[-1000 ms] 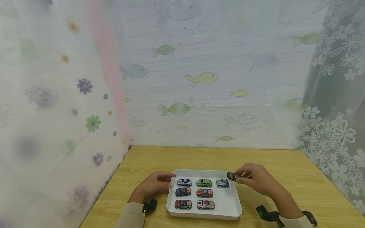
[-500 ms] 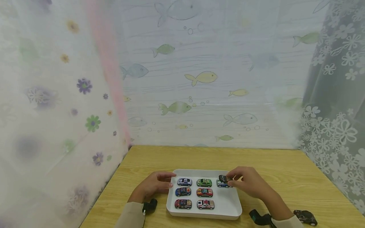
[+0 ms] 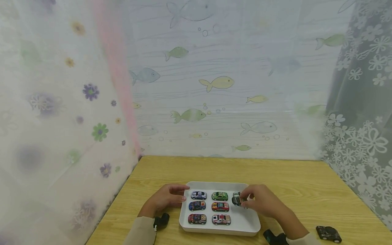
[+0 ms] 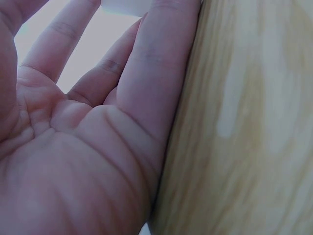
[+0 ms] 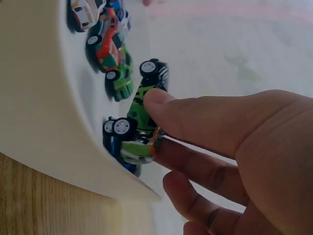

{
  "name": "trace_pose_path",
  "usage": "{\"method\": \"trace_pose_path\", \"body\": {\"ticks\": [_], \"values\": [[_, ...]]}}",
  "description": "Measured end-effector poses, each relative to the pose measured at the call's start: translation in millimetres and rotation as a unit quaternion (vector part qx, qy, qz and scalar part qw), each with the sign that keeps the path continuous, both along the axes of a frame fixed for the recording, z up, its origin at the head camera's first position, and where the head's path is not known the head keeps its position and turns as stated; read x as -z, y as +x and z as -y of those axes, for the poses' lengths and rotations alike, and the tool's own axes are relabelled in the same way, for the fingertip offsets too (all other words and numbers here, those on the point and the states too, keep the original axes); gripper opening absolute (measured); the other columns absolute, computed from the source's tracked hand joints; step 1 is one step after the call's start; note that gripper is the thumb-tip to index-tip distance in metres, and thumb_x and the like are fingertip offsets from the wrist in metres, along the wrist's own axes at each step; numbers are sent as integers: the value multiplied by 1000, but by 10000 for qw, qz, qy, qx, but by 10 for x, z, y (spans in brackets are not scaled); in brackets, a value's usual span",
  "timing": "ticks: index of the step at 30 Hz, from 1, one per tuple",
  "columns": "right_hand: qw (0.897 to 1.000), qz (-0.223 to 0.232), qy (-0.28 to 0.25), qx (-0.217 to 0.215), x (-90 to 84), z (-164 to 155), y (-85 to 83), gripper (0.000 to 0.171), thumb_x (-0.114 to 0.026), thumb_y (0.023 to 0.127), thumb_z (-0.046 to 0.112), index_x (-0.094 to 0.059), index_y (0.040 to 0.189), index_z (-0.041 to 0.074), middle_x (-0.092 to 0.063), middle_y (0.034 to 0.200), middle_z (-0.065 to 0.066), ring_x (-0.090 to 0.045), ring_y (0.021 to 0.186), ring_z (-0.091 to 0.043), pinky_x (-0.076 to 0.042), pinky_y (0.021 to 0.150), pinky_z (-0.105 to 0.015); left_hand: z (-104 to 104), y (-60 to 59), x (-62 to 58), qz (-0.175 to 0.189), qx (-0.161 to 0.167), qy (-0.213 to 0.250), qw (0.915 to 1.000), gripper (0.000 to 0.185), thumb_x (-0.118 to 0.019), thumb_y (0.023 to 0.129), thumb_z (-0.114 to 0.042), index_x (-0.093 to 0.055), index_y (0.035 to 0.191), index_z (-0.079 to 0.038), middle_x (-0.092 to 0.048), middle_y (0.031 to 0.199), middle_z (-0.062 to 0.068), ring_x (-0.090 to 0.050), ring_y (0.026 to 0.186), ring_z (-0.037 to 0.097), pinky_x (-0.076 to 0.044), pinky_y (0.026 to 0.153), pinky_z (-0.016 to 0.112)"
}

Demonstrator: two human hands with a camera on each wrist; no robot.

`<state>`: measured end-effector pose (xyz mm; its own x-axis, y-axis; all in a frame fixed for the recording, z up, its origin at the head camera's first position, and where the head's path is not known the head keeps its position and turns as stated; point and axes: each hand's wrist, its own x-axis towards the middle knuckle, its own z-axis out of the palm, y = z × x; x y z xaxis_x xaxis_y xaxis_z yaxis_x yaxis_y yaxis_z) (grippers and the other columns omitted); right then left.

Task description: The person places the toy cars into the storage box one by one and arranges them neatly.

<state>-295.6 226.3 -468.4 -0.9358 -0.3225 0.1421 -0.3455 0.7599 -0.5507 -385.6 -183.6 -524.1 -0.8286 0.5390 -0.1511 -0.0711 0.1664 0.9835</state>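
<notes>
My right hand (image 3: 262, 200) pinches a black and green toy car (image 5: 141, 108) between thumb and fingers, over the right side of a white tray (image 3: 243, 225). In the right wrist view the car is tilted, and partly behind it a blue toy car (image 5: 113, 145) shows in the tray. The left hand (image 3: 165, 198) rests on the table with relaxed fingers at the tray's left rim. Its palm (image 4: 73, 161) holds nothing. Toy cars stand in rows in the tray, among them a green car (image 3: 219, 196), a red and yellow car (image 3: 220, 206) and a white car (image 3: 221, 219).
Another black toy car (image 3: 328, 234) lies on the wooden table (image 3: 291, 177), right of the right forearm. Dark wrist cameras sit on both wrists. Fish-patterned curtain (image 3: 220, 115) stands behind the table, with a floral sheet (image 3: 61, 136) at the left.
My right hand has carried the black and green car leftward and down, from the tray's right rim to over the blue car. The left hand has stayed in place.
</notes>
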Motion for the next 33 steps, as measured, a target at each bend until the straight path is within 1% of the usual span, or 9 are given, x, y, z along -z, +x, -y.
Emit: {"method": "trace_pose_path", "body": {"ticks": [4,11,17,19,25,33], "values": [[9998,151,83,20,30,15,10,14,-88,81,20,-80,91,25,-70,90,15,-59,87,-14,-51,70,-24,0,9,3,18,8,18,10000,52,-81,91,-15,-64,141,-12,-61,144,16,-64,125,28,-62,95,44],[9996,161,241,-65,73,30,-1,14,-89,80,18,-82,91,22,-72,89,14,-59,79,-5,-52,64,-23,0,30,4,64,43,110,9999,53,-80,92,-14,-63,142,-10,-61,143,17,-65,124,28,-61,96,43],[9994,142,274,-177,112,23,-23,14,-89,78,15,-82,89,21,-72,88,14,-63,82,-6,-53,65,-24,-3,32,-3,45,39,117,9999,55,-81,91,-15,-63,142,-10,-61,142,17,-65,123,28,-61,96,43],[9992,161,311,-174,123,21,-28,14,-89,79,15,-82,88,22,-72,87,14,-63,83,-7,-53,65,-24,-5,31,-5,54,40,123,9999,56,-82,90,-16,-63,142,-10,-61,142,17,-65,123,28,-61,96,43],[9989,147,421,-136,117,25,-25,14,-90,78,16,-82,89,21,-73,88,15,-64,87,-8,-55,69,-26,-15,30,-14,57,52,134,9999,51,-78,93,-12,-63,142,-10,-61,142,17,-65,123,28,-61,96,43],[9987,135,479,-119,81,48,-8,15,-91,77,15,-82,88,21,-76,89,12,-67,91,-10,-60,75,-35,-19,38,-25,23,68,153,9999,51,-78,93,-12,-64,141,-11,-62,142,17,-66,122,27,-62,95,43]]}}
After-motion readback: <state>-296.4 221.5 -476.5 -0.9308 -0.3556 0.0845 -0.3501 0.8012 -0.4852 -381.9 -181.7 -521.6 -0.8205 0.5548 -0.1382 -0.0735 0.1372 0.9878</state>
